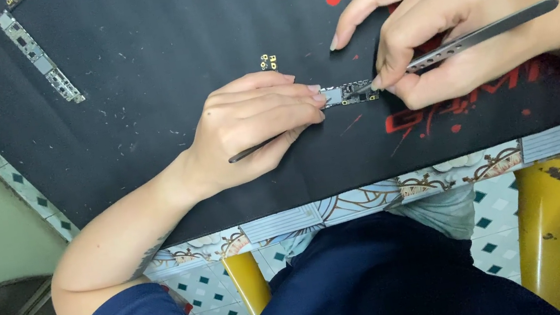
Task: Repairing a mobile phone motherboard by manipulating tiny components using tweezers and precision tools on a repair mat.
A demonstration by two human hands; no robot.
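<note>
There is just one camera, on the person's head. It looks almost straight down, from close up, at a black mat (153,65) on a table (376,198). The person's lap sits at 6 o'clock.

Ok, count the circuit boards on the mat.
2: a small circuit board between both hands at centre, and a long circuit board lying top left. The hands may hide others.

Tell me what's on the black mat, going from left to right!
Long narrow circuit board strip → left hand → tiny gold metal parts → small dark circuit board → right hand → silver metal tweezers.
</note>
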